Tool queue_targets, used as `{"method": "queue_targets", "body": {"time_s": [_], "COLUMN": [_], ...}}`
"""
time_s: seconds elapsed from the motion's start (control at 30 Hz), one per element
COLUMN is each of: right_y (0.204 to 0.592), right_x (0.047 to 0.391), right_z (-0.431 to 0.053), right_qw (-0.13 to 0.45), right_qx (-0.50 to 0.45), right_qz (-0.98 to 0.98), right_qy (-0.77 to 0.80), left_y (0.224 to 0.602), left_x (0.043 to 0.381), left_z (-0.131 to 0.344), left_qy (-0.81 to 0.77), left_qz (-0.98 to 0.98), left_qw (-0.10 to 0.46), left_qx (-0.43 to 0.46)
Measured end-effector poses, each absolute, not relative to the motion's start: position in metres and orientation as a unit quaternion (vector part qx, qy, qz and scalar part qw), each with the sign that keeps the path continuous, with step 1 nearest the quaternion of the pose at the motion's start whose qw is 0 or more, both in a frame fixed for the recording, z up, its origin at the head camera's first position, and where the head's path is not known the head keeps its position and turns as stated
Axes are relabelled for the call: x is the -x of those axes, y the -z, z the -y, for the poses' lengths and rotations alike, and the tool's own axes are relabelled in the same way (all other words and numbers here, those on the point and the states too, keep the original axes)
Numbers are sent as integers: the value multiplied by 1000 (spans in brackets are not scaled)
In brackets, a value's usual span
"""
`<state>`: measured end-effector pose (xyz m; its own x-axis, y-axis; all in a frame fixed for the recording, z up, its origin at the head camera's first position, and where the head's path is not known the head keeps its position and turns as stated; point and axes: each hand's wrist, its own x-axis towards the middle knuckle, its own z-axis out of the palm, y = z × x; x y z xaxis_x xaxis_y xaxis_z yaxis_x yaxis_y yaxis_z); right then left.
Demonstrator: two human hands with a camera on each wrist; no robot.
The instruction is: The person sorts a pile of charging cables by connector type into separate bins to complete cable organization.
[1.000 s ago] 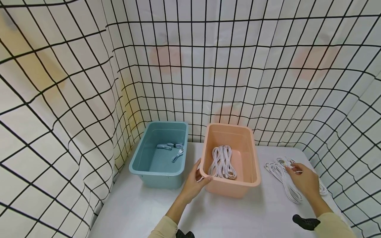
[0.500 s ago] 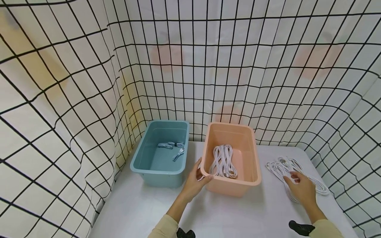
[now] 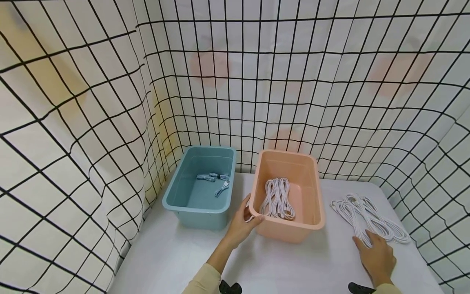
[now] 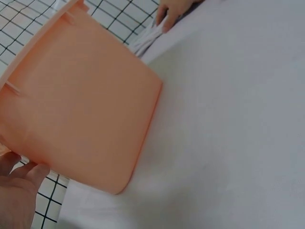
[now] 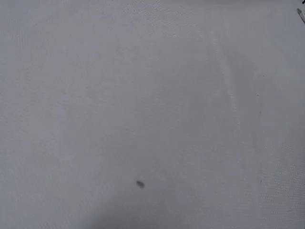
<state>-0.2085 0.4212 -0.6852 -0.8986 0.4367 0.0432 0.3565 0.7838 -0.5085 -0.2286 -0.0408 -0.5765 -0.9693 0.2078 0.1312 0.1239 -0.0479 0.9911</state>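
Note:
My left hand [image 3: 238, 226] grips the near-left corner of a peach plastic bin [image 3: 290, 232], thumb over the rim and fingers down the outside. Inside that bin lie coiled white cables [image 3: 277, 198]. Over on the right, my right hand [image 3: 378, 257] pinches the near end of a bundled white cable [image 3: 354, 222] between thumb and fingers. More white cable bundles [image 3: 382, 226] lie beside it on the table. The left wrist view shows the bin's outer wall [image 4: 90, 100] and the right hand at the white cable beyond. Only table surface fills most of the right wrist view.
A blue-green bin [image 3: 198, 220] stands left of the peach one, with several small bundled cables [image 3: 213, 177] inside. The white table [image 3: 286, 265] is bounded at the back and sides by white sheeting behind black netting [image 3: 257, 90].
My right hand has moved from the far part of the cable pile toward me, to the near end of one bundle. The left hand keeps its grip on the peach bin.

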Motion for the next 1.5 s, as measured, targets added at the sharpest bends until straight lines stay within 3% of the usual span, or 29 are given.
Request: {"method": "queue_targets", "body": {"time_s": [0.13,0.7,1.03,1.37,1.5], "right_y": [689,692,680,658,648], "right_x": [207,207,211,218,220], "right_z": [-417,-425,-420,-418,-418], "right_qw": [104,82,160,289,297], "right_qx": [218,212,215,139,135], "right_qz": [939,944,917,894,891], "right_qy": [-246,-239,-295,-314,-317], "left_y": [575,575,576,573,571], "left_x": [228,225,225,224,225], "left_z": [40,38,38,39,39], "left_qy": [-711,-705,-705,-705,-703], "left_qz": [-693,-699,-699,-700,-702], "left_qw": [26,28,30,28,26], "left_qx": [-117,-118,-117,-111,-106]}}
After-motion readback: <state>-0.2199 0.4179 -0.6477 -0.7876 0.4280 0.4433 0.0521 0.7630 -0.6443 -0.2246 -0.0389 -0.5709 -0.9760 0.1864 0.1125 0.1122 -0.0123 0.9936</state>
